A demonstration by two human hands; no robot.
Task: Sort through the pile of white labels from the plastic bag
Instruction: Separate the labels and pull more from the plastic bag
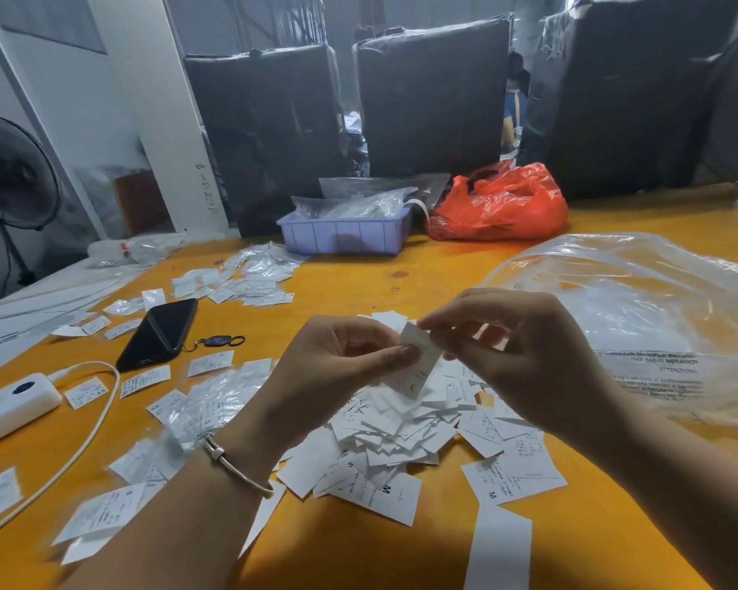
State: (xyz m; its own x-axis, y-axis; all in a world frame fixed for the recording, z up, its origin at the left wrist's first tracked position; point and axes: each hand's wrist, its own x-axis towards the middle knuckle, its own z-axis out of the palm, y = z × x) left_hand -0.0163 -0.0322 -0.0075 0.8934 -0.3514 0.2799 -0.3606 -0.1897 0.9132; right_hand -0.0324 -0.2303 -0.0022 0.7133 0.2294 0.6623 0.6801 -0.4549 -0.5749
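Left forearm: nearest the lens, entering from 7 o'clock, thin bangle (pixel 236 465) on the wrist.
Left hand (pixel 337 359): fingers curled, thumb tip pinching the held label (pixel 418 361) at its left edge.
Held label: small white slip, upright between both hands, raised over the pile; an "L" printed near its lower end.
Right hand (pixel 525 355): coming in from 4 o'clock, fingertips pinching the label's top corner; both hands are gripping it, neither is free.
Pile of labels (pixel 405 436): dead centre on the orange table (pixel 350 287), directly under the hands; loose overlapping heap, some face up showing S or M plus fine print.
Sorted-looking strays: single labels (pixel 146 379) spread out at 9 o'clock, near the phone (pixel 158 332) and white power bank (pixel 11 404).
Plastic bag (pixel 640 317): clear, crumpled, at 2 to 3 o'clock, just beside the pile, printed warning text on it.
Handling (my read): near weightless, thin, floppy, slightly slick; sheets likely cling together, so take one by a corner or edge with fingertips and peel it apart rather than scoop.
Risk: a draught or a sleeve drag would scatter the heap; fan (pixel 11 172) sits at 10 o'clock.
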